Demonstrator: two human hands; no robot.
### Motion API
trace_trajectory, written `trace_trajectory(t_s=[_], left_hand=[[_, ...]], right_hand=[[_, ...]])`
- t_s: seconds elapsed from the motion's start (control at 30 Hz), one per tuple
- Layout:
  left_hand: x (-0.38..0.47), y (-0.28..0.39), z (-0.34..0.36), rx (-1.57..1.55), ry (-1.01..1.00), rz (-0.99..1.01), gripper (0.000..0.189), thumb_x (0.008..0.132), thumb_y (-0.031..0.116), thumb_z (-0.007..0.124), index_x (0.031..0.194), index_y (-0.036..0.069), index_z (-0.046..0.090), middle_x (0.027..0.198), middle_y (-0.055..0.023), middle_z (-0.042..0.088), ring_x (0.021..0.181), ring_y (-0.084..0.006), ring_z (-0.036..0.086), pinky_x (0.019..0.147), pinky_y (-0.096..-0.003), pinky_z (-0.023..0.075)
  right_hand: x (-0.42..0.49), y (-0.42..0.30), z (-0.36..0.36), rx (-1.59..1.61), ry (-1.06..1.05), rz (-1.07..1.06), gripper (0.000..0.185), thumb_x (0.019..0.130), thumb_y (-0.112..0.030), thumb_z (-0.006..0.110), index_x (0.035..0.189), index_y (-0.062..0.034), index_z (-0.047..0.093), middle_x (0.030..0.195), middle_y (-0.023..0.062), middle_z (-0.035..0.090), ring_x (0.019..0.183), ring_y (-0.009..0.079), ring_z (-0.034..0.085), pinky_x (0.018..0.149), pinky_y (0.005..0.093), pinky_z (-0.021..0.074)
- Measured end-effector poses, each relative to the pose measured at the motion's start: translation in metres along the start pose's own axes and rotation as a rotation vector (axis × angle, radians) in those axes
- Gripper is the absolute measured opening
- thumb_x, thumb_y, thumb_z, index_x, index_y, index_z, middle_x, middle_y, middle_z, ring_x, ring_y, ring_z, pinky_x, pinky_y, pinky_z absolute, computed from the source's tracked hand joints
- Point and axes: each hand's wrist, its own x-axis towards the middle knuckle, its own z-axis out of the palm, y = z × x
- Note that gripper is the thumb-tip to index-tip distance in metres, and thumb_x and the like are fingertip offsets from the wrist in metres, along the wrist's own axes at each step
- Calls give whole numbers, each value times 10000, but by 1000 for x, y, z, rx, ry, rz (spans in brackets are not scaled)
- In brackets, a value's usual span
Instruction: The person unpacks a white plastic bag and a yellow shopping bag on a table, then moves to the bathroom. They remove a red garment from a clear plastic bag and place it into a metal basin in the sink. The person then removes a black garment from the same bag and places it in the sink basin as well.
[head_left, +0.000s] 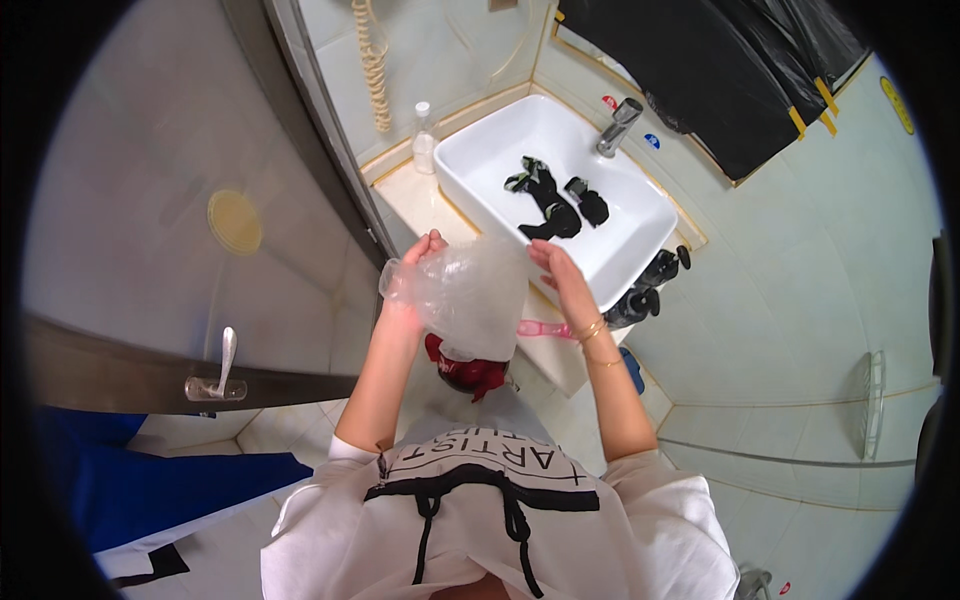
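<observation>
A translucent plastic bag (476, 300), crumpled and puffed out, is in the air between my hands, in front of the sink. Its left end overlaps my left hand (420, 259) and wrist. The fingertips show above the plastic, but the palm and any grip are blurred behind it. My right hand (561, 277) is at the bag's right side, fingers slightly bent and a little apart. Its fingertips are close to the bag's upper right corner; contact there is unclear. Black cloth items with pale patches (551, 206) lie in the white basin (487, 154).
A pink plastic handle (544, 328) and black pump bottles (634, 306) are by the counter's right end. A clear bottle with white cap (424, 142) stands left of the basin; a chrome faucet (619, 127) is behind. Red cloth (469, 375) is below; a door (195, 217) is left.
</observation>
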Motion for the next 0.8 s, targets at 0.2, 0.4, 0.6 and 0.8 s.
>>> trace_trajectory(t_s=[0.2,0.4,0.6,0.8], left_hand=[[51,-35,39,201,-126,153,208,903,197,518,1032,40,561,1032,-94,592,945,-232,565,855,-384,478],[52,-47,65,333,-18,172,397,947,377,411,1130,31,481,1110,-107,545,1018,-225,524,900,-384,436],[5,-10,69,711,133,659,492,942,476,358,1218,71,394,1207,-79,474,1117,-199,456,947,-377,378],[-51,0,23,1251,133,609,667,901,456,475,1386,94,196,1411,-71,283,1308,-257,230,1040,-412,244]], right_hand=[[-11,-41,-25,-202,151,-345,612,792,-151,594,1339,-58,337,1342,84,403,1225,212,411,982,338,330],[-1,-59,-21,-254,100,-330,513,783,-166,670,1227,-26,457,1037,81,569,883,156,529,758,273,429],[23,-44,2,155,192,-117,198,875,-169,577,972,4,588,807,-1,583,717,66,502,646,198,405],[22,-34,68,121,91,-136,166,884,-162,544,982,-40,599,770,-34,554,662,32,448,595,177,351]])
